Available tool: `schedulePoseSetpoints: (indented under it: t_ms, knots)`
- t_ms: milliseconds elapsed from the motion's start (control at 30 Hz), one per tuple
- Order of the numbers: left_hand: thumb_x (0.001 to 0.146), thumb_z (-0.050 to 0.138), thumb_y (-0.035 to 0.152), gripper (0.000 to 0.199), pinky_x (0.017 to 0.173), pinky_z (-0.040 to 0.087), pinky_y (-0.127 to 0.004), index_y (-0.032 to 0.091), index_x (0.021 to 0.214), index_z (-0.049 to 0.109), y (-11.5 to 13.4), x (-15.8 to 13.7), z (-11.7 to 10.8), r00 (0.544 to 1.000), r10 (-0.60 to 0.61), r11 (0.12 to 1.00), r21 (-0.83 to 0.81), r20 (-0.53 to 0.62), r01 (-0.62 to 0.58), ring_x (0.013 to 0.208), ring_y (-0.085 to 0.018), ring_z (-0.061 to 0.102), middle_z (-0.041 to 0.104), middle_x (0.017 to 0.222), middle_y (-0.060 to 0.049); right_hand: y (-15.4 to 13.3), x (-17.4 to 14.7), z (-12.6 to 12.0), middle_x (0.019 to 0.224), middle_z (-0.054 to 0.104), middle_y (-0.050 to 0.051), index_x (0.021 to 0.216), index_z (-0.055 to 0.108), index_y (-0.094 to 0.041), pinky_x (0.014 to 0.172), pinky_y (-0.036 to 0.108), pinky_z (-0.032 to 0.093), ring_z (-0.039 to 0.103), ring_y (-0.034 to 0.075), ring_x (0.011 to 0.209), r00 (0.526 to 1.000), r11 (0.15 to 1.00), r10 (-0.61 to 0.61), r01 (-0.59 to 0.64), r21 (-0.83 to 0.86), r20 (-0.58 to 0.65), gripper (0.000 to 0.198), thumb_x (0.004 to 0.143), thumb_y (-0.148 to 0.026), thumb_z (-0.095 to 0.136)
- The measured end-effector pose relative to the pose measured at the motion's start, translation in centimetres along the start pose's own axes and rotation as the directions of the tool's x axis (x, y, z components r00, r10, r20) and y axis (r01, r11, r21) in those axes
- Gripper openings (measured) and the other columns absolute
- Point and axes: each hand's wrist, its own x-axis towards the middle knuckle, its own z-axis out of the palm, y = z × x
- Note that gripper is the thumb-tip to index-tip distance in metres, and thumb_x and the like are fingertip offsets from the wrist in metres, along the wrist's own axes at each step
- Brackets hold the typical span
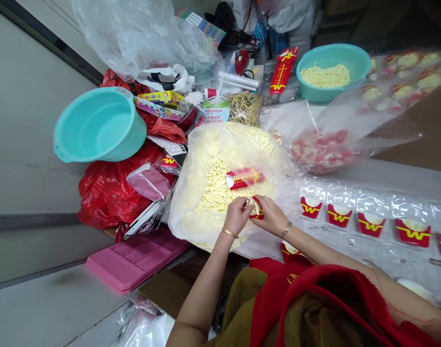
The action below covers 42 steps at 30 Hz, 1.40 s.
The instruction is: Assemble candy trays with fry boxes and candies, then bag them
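My right hand (270, 215) grips a small red fry carton (257, 212) with its mouth turned toward my left hand. My left hand (237, 215) is closed in a pinch at that mouth; what lies between its fingertips I cannot make out. Something pale shows inside the carton. Both hands are over the near side of a large clear plastic bag (184, 205), spread open and full of pale fry-shaped sticks (216, 185). Red flat cartons (246, 178) lie on the sticks, just beyond my hands. Another red carton (290, 249) is close to my body.
To the right, clear plastic packs (339, 215) hold red cartons in a row. A turquoise basin (100, 125) stands left, above a red bag (115, 193); a second basin (332, 53) with pale sticks is at the back. A pink tray (137, 260) juts out front left.
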Motion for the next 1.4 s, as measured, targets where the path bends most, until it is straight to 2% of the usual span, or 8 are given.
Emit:
schedulePoseSetpoints:
  t_ms: [67, 267, 600, 700, 833, 900, 1100, 1400]
  knots:
    - [0.070, 0.070, 0.029, 0.013, 0.058, 0.039, -0.022, 0.017, 0.073, 0.066, 0.0, 0.0, 0.0, 1.000, 0.004, 0.999, -0.035, 0.029, -0.003, 0.061, -0.010, 0.047, 0.057, 0.069, -0.001, 0.2, -0.3, -0.2, 0.121, 0.051, 0.015, 0.131, 0.033, -0.016, 0.095, 0.045, 0.042, 0.049, 0.029, 0.111, 1.000, 1.000, -0.004, 0.004, 0.002, -0.013, 0.065, 0.077, -0.036, 0.062]
    - [0.070, 0.070, 0.035, 0.025, 0.047, 0.035, -0.020, 0.014, 0.084, 0.069, -0.2, 0.1, -0.7, 0.975, -0.180, 0.951, -0.231, 0.131, 0.207, 0.051, -0.008, 0.047, 0.057, 0.061, 0.000, 0.8, -1.0, -0.3, 0.124, 0.049, 0.014, 0.133, 0.030, -0.017, 0.096, 0.046, 0.042, 0.048, 0.029, 0.113, 0.999, 0.999, -0.027, 0.028, 0.043, -0.035, 0.068, 0.077, -0.037, 0.063]
    - [0.069, 0.071, 0.031, 0.021, 0.047, 0.032, -0.019, 0.015, 0.083, 0.068, 0.8, -0.4, -1.4, 0.961, -0.249, 0.885, -0.375, 0.122, 0.277, 0.050, -0.006, 0.045, 0.057, 0.065, 0.000, 1.1, -1.9, -0.1, 0.125, 0.047, 0.015, 0.134, 0.026, -0.019, 0.099, 0.046, 0.041, 0.047, 0.028, 0.116, 0.995, 0.989, -0.021, 0.035, 0.144, -0.097, 0.070, 0.077, -0.035, 0.062]
    - [0.071, 0.070, 0.031, 0.020, 0.048, 0.034, -0.019, 0.016, 0.083, 0.068, 1.4, -0.6, -1.1, 0.974, -0.188, 0.935, -0.279, 0.129, 0.218, 0.052, -0.007, 0.045, 0.056, 0.066, 0.000, 1.1, -1.9, 0.1, 0.126, 0.046, 0.015, 0.134, 0.025, -0.019, 0.099, 0.046, 0.041, 0.046, 0.028, 0.118, 0.995, 0.985, -0.021, 0.037, 0.170, -0.099, 0.070, 0.078, -0.034, 0.062]
    - [0.073, 0.070, 0.029, 0.015, 0.058, 0.039, -0.022, 0.018, 0.082, 0.070, 2.1, -0.9, -0.6, 0.997, 0.040, 0.999, -0.012, 0.069, -0.040, 0.063, -0.010, 0.049, 0.057, 0.077, -0.003, 1.0, -2.0, 0.3, 0.127, 0.045, 0.015, 0.134, 0.026, -0.020, 0.100, 0.047, 0.041, 0.046, 0.028, 0.119, 0.996, 0.985, -0.009, 0.024, 0.172, -0.092, 0.069, 0.078, -0.034, 0.063]
    - [0.075, 0.068, 0.030, 0.014, 0.059, 0.040, -0.023, 0.019, 0.083, 0.070, 2.2, -1.0, -0.4, 0.994, 0.086, 0.996, 0.011, 0.069, -0.087, 0.065, -0.011, 0.051, 0.057, 0.078, -0.003, 1.0, -2.1, 0.4, 0.128, 0.045, 0.015, 0.134, 0.025, -0.019, 0.100, 0.046, 0.040, 0.045, 0.028, 0.119, 0.995, 0.986, -0.017, 0.033, 0.162, -0.096, 0.070, 0.077, -0.034, 0.064]
    - [0.075, 0.067, 0.030, 0.015, 0.059, 0.040, -0.022, 0.017, 0.081, 0.069, 1.5, -1.1, 0.1, 0.996, 0.041, 0.999, 0.008, 0.076, -0.042, 0.064, -0.010, 0.051, 0.057, 0.078, -0.003, 1.4, -2.2, 0.6, 0.130, 0.044, 0.016, 0.137, 0.024, -0.019, 0.101, 0.049, 0.039, 0.044, 0.030, 0.121, 0.996, 0.992, -0.017, 0.028, 0.126, -0.084, 0.074, 0.077, -0.036, 0.065]
    - [0.068, 0.070, 0.033, 0.022, 0.054, 0.038, -0.020, 0.016, 0.080, 0.065, 1.9, -1.0, -0.5, 0.976, -0.215, 0.949, -0.227, 0.044, 0.219, 0.052, -0.006, 0.045, 0.060, 0.067, 0.001, 1.6, -2.3, 0.3, 0.127, 0.048, 0.016, 0.137, 0.026, -0.019, 0.099, 0.048, 0.042, 0.047, 0.029, 0.118, 0.991, 0.989, -0.051, 0.067, 0.130, -0.125, 0.072, 0.078, -0.035, 0.065]
